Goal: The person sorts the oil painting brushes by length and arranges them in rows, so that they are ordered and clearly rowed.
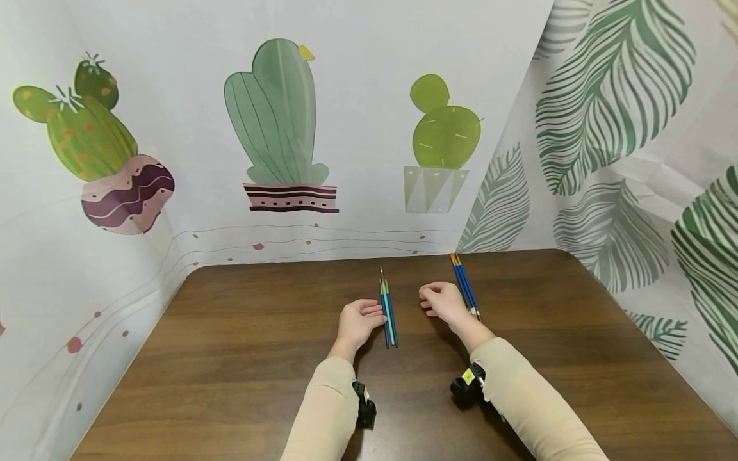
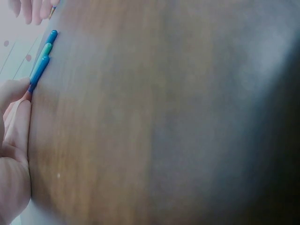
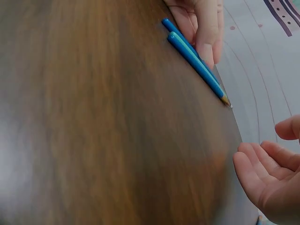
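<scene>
Three slim paintbrushes, two blue and one teal, lie side by side near the middle of the table. My left hand rests at their left side, its thumb touching a blue handle in the left wrist view; the fingers are fairly straight. To the right, my right hand hovers over the table with loosely bent fingers and nothing between them. Beyond its wrist lies a second group of blue paintbrushes, partly hidden by that hand. In the right wrist view, the teal handle lies along the blue ones.
The brown wooden table ends at the back against a white cloth printed with cacti. A leaf-patterned cloth hangs on the right. Black wrist cameras are strapped below both sleeves.
</scene>
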### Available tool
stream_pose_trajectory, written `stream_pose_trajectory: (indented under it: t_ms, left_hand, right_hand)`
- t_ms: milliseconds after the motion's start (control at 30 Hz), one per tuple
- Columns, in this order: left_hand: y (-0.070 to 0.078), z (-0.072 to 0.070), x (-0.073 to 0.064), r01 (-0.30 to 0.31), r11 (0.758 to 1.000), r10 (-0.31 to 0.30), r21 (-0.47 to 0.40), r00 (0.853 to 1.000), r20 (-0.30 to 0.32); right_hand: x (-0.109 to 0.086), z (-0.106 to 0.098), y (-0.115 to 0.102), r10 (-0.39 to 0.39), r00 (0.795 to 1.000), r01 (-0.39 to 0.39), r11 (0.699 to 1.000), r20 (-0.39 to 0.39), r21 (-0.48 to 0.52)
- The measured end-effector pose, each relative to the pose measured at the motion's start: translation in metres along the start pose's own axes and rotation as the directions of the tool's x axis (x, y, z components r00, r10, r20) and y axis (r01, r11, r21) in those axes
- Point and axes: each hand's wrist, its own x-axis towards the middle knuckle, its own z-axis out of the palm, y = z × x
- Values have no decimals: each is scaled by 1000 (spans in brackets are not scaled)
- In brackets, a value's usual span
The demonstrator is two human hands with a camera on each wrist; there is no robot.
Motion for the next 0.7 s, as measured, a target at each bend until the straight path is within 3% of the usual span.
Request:
stream_pose_trajectory:
  t_ms: [467,700]
  left_hand:
    - [0,1,0,5,1000,-5,0,1000,-3]
    - [23,-2,-14,3,1000,-2,-11,1000,25]
  right_hand:
    - [3,32,-8,75,996,-82,987,57,136]
    - [2,47,-13,92,992,-107,977,88,186]
